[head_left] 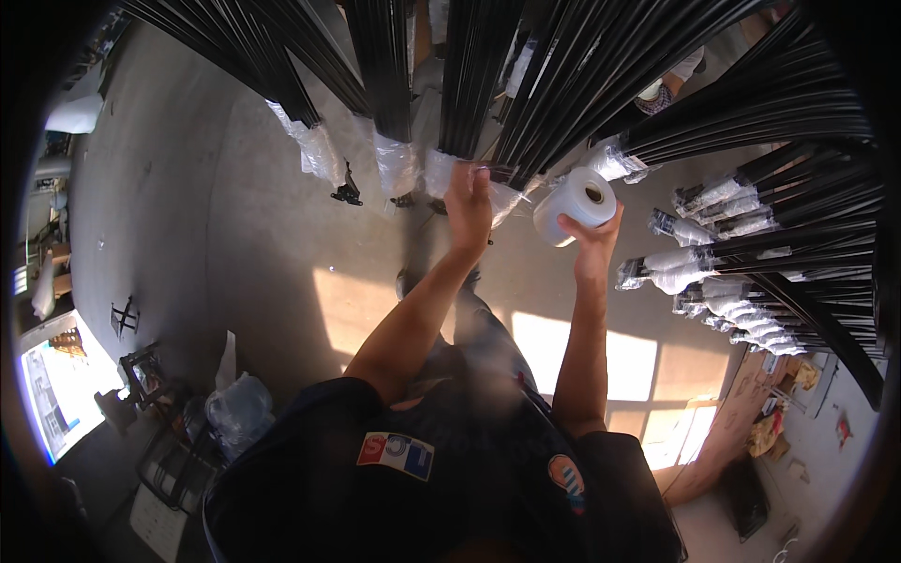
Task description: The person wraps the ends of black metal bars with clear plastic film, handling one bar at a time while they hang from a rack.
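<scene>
My right hand [598,235] grips a roll of clear stretch film [560,208], with its round end and core turned up toward me. My left hand [469,208] is closed at the lower end of a bundle of long black strips [540,122], its thumb up and most fingers hidden behind. Loose clear film [505,204] hangs beside that hand, between it and the roll. Just left of it, another black bundle [465,84] ends in a film-wrapped tip [437,173].
More film-wrapped black bundles [394,159] fan out at the far side and along the right [723,211]. A small black metal part [348,188] hangs by one end. Chairs and a plastic-covered item [239,408] stand lower left; a cardboard box [718,427] lies lower right. Another person's arm [662,89] shows behind the bundles.
</scene>
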Motion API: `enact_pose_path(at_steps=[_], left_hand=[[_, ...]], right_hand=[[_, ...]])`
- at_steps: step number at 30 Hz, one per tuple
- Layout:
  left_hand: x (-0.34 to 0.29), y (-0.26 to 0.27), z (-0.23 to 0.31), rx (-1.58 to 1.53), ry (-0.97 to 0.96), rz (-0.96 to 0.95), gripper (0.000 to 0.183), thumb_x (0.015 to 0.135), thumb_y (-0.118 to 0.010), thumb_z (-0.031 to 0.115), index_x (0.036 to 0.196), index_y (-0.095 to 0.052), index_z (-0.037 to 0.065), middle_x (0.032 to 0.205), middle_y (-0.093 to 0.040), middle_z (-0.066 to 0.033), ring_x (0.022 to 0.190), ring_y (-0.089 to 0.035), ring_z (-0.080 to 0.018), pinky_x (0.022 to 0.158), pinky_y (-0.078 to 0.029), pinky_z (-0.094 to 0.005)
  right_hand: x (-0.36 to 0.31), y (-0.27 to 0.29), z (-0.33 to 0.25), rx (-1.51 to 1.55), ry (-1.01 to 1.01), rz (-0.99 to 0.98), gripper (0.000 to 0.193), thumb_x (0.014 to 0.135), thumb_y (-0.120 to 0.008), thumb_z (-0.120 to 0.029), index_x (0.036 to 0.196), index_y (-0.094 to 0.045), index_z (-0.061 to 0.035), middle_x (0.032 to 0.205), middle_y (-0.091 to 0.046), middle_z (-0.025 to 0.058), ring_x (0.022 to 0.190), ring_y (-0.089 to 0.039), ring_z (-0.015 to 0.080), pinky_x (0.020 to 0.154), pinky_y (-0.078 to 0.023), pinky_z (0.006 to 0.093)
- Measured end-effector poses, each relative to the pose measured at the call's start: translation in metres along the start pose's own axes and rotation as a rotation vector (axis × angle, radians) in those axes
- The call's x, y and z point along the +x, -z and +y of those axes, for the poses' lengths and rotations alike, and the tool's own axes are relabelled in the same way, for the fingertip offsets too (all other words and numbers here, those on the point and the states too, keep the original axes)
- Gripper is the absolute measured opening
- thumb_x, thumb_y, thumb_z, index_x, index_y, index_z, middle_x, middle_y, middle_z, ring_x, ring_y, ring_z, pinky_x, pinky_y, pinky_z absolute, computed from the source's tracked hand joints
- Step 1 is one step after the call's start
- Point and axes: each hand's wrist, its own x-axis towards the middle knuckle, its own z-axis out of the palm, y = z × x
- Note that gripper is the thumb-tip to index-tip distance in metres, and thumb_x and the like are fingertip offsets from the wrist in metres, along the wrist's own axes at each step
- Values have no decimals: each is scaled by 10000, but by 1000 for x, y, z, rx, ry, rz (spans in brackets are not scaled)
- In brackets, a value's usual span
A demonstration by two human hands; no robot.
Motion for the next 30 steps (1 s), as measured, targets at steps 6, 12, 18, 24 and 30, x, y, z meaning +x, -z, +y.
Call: enact_pose_path(at_steps=[6,12,18,24,30], left_hand=[[8,-3,-20,-322,221,-225,24,788,-527,12,806,-511,14,676,-526,-42,616,-486,-103,568,-399,-237],[22,-5,-11,-625,561,-673,146,722,-595,4,861,-549,14,781,-533,-59,677,-527,-106,572,-437,-243],[26,-12,-21,228,-18,-733,436,737,-633,173,1125,-483,43,891,-537,-132,712,-565,-270,627,-451,-341],[-3,-4,-9,12,139,-562,222,798,-534,156,981,-533,30,812,-560,-185,744,-564,-333,670,-430,-395],[-21,19,9,103,107,-539,237,843,-434,183,992,-524,22,890,-551,-151,773,-545,-326,692,-430,-356]], right_hand=[[51,11,20,-2,62,104,737,432,-698,64,1100,-400,-28,975,-510,64,904,-511,186,820,-408,292],[104,5,27,179,28,-289,697,416,-598,73,1084,-420,-16,917,-538,65,878,-520,190,774,-437,287],[141,14,86,40,-178,-521,443,764,-630,-217,1124,-509,10,1044,-556,63,956,-530,163,814,-450,281],[117,-2,60,221,-123,-728,523,857,-480,-343,1290,-332,-88,1188,-480,93,1035,-523,232,855,-470,357],[90,10,48,300,-152,-722,527,858,-477,-343,1289,-329,-77,1193,-473,100,1053,-504,229,879,-440,354]])
